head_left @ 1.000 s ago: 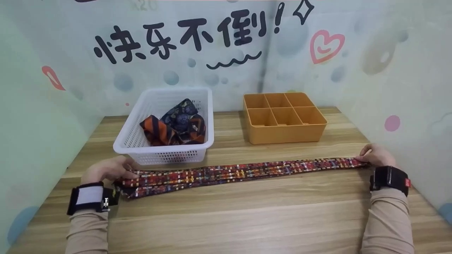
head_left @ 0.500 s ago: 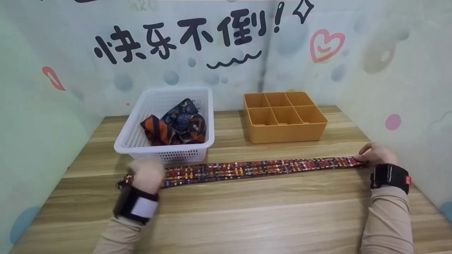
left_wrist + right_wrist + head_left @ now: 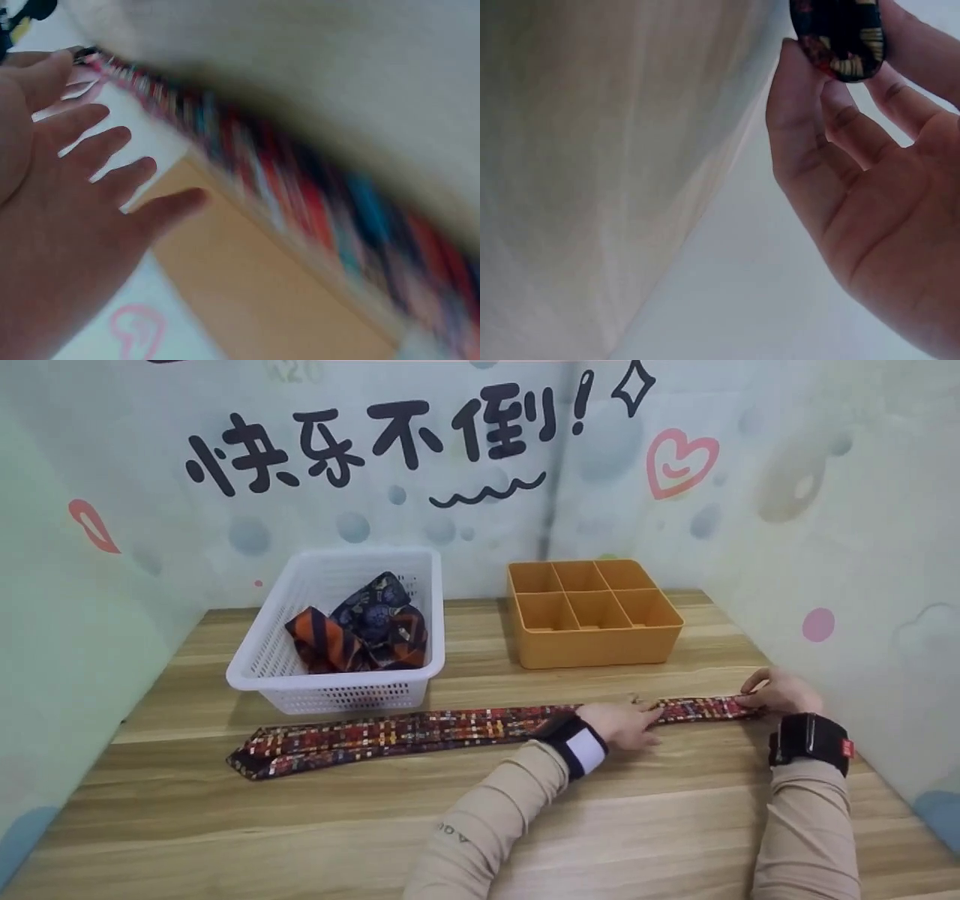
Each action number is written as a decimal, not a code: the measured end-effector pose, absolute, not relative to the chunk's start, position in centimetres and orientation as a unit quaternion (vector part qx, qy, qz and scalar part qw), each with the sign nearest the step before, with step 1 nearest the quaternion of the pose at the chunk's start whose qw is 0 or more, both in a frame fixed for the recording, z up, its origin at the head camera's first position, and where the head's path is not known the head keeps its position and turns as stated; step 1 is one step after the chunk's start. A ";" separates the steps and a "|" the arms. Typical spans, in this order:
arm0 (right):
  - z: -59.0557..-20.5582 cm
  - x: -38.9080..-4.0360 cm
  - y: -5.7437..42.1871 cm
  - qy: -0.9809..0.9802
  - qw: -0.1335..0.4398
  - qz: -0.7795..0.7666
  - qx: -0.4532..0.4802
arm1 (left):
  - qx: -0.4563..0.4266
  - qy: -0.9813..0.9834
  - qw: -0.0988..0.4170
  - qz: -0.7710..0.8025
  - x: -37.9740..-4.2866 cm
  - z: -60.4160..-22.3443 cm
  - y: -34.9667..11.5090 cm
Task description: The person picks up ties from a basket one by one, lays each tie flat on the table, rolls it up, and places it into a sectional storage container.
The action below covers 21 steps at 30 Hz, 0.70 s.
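A long necktie [image 3: 450, 727] with a multicoloured woven pattern, folded lengthwise into layers, stretches across the wooden table. Its wide pointed end lies at the left. At the far right my right hand [image 3: 784, 691] pinches the folded narrow end; the right wrist view shows that looped end [image 3: 847, 45] between thumb and fingers. My left hand [image 3: 621, 724] is over the tie's right part, covering a stretch of it. In the left wrist view its fingers [image 3: 169, 210] are spread and fairly straight alongside the blurred tie [image 3: 300, 202].
Behind the tie, a white perforated basket [image 3: 337, 682] holds an orange-and-dark striped tie [image 3: 322, 637] and a dark blue patterned one [image 3: 379, 607]. To its right stands an orange box [image 3: 600, 649] with several compartments. Printed walls enclose the table [image 3: 360, 825] at back and sides.
My left hand has left the tie's wide end and travelled right along it, close to my right hand. The right hand keeps its pinch at the same end. The view has shifted slightly.
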State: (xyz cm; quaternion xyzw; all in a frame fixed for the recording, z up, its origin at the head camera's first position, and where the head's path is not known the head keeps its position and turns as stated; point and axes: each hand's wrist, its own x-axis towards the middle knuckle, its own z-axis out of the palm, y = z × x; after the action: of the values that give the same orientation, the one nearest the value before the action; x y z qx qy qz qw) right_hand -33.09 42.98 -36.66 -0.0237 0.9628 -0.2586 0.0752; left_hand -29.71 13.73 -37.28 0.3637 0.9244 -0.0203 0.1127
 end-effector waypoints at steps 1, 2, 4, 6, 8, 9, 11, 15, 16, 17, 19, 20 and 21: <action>-36.8 -33.1 43.0 0.963 0.073 -0.259 -0.028 | 0.348 0.927 0.134 -0.027 -29.7 -37.5 14.0; -36.9 -33.0 43.0 0.963 0.069 -0.259 -0.030 | 0.337 0.929 0.150 -0.032 -29.6 -37.7 14.0; -37.0 -32.9 43.2 0.965 0.059 -0.254 -0.035 | 0.318 0.931 0.171 -0.047 -29.2 -37.8 13.3; -37.0 -32.8 43.4 0.963 0.058 -0.260 -0.031 | 0.318 0.930 0.175 -0.056 -28.7 -37.8 11.8; -36.9 -32.7 43.6 0.963 0.059 -0.263 -0.027 | 0.316 0.930 0.175 -0.062 -28.0 -37.8 9.9; -36.8 -32.7 43.6 0.962 0.061 -0.263 -0.026 | 0.317 0.931 0.170 -0.065 -27.7 -37.8 8.7; -36.7 -32.7 43.7 0.962 0.065 -0.264 -0.022 | 0.319 0.931 0.165 -0.067 -26.9 -38.0 6.3; -36.5 -32.7 43.9 0.964 0.066 -0.258 -0.013 | 0.321 0.930 0.173 -0.038 -25.9 -38.1 0.9; -36.5 -32.7 44.0 0.963 0.067 -0.260 -0.009 | 0.316 0.931 0.180 -0.027 -25.7 -38.1 -0.4; -36.5 -32.7 44.0 0.964 0.066 -0.259 -0.009 | 0.308 0.932 0.190 -0.014 -25.6 -38.0 -1.8; -36.6 -32.6 44.1 0.963 0.069 -0.260 -0.004 | 0.291 0.933 0.212 0.016 -25.5 -37.7 -4.6; -36.7 -32.6 44.1 0.962 0.072 -0.263 -0.003 | 0.283 0.932 0.223 0.036 -25.4 -37.5 -6.0; -36.8 -32.6 44.1 0.962 0.074 -0.264 -0.003 | 0.273 0.932 0.233 0.058 -25.3 -37.2 -7.4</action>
State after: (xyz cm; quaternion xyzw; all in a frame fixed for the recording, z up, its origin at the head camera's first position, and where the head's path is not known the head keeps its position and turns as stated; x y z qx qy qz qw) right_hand -32.62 44.15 -36.79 -0.0030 0.9616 -0.2644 0.0741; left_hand -25.34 -7.38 -37.23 0.2728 0.9316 0.0576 0.2331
